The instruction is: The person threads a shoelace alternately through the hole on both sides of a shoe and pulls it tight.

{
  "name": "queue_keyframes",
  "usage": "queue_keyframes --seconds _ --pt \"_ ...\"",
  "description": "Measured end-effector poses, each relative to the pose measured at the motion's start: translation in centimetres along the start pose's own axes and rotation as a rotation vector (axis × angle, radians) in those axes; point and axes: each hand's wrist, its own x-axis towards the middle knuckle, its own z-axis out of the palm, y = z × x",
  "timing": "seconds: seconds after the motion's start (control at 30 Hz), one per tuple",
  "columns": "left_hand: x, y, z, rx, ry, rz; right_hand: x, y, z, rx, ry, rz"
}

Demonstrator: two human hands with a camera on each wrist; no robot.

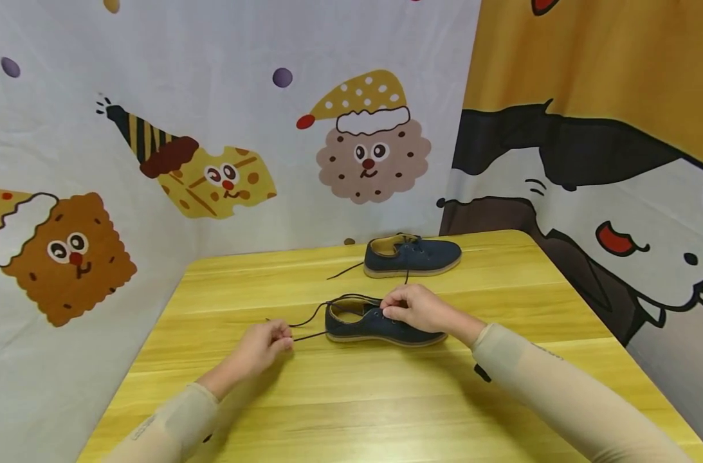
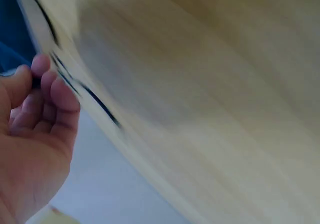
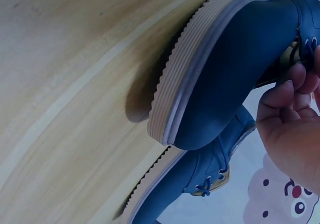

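Note:
A dark blue lace-up shoe (image 1: 357, 331) with a tan sole stands on the table, toe pointing right. My left hand (image 1: 264, 347) is left of its heel. Thumb and fingertips there pinch a dark shoelace (image 1: 309, 336) that runs back to the shoe. Another length of lace curves from the shoe past the back of that hand. My right hand (image 1: 417, 308) is over the shoe's eyelets with thumb and forefinger together, seemingly pinching lace there; the exact grip is partly hidden. In the right wrist view, its fingertips meet beside the eyelets of the near shoe (image 3: 240, 58).
A matching blue shoe (image 1: 435, 256) stands farther back, its laces trailing onto the wood. The yellow wood-grain table (image 1: 339, 399) meets a cartoon-printed curtain (image 1: 241, 83) behind and at the sides. A small black item (image 1: 482, 373) shows beneath the right forearm.

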Motion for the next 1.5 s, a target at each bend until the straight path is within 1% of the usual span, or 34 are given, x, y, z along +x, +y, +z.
queue_keyframes --seconds 0.07,0.13,0.2,0.23,0.3,0.33,0.37,0.43,0.53,0.6,0.67,0.7,0.83,0.9,1.0,1.07,1.2,1.3,1.33,1.37,1.4,1.47,1.5 --pt "-0.9 -2.1 -1.2 -0.034 -0.027 -0.107 0.0 0.1 0.0 0.0 0.002 0.009" --pt "-1.8 -3.9 -2.1 -0.068 -0.04 -0.214 -0.1 0.2 0.1 -0.002 0.005 0.016" --pt "-2.4 -5.1 -2.7 -0.133 -0.05 -0.312 -0.1 0.2 0.1 -0.003 0.004 0.022" --pt "-2.6 -5.5 -2.9 -0.16 -0.048 -0.356 -0.1 0.2 0.1 -0.002 0.002 0.022" --pt "-2.8 -5.7 -2.9 -0.201 -0.034 -0.425 -0.1 0.1 0.1 -0.001 0.002 0.02" --pt "-2.7 -5.5 -2.9 -0.223 -0.022 -0.453 -0.1 0.1 0.2 0.0 0.001 0.019" --pt "-2.6 -5.2 -2.8 -0.214 -0.004 -0.466 -0.1 0.1 0.2 -0.001 0.002 0.017" --pt "-2.4 -4.4 -2.6 -0.158 0.038 -0.483 0.0 0.1 0.2 -0.004 0.006 0.009" --pt "-2.0 -3.2 -2.4 -0.014 0.08 -0.502 0.1 0.0 0.3 -0.012 0.016 -0.003" --pt "-1.6 -2.8 -2.3 0.093 0.073 -0.529 0.1 -0.1 0.3 -0.009 0.021 -0.003" --pt "-1.2 -2.7 -2.4 0.173 0.065 -0.564 0.1 -0.1 0.2 -0.004 0.023 -0.006" --pt "-1.0 -2.7 -2.5 0.205 0.07 -0.58 0.1 -0.2 0.2 -0.003 0.022 -0.003" --pt "0.9 -2.9 -2.8 0.28 0.109 -0.629 -0.1 -0.3 0.2 -0.005 0.027 0.004" --pt "2.1 -2.8 -2.8 0.295 0.098 -0.657 -0.1 -0.3 0.2 -0.003 0.032 0.011" --pt "3.6 -2.5 -2.7 0.311 0.038 -0.676 -0.2 -0.5 0.2 0.005 0.036 0.004" --pt "4.3 -2.4 -2.6 0.309 0.001 -0.671 -0.2 -0.7 0.2 0.011 0.032 -0.006" --pt "5.2 -2.0 -2.6 0.281 -0.018 -0.616 -0.1 -0.7 0.0 0.023 0.047 -0.011" --pt "5.8 -1.6 -2.4 0.246 -0.023 -0.559 0.0 -0.6 -0.1 0.026 0.079 0.0" --pt "6.1 -1.4 -2.3 0.232 -0.013 -0.53 0.1 -0.6 0.0 0.018 0.093 0.003" --pt "6.4 -1.1 -2.2 0.201 0.002 -0.515 0.1 -0.5 0.0 0.002 0.109 0.005" --pt "6.7 -0.6 -2.1 0.167 0.03 -0.499 0.2 -0.5 0.0 -0.024 0.127 0.004" --pt "7.6 0.6 -2.1 0.079 0.127 -0.458 0.4 -0.5 0.1 -0.083 0.163 0.001" --pt "8.0 1.5 -2.3 0.026 0.173 -0.435 0.5 -0.5 0.2 -0.109 0.18 0.008"
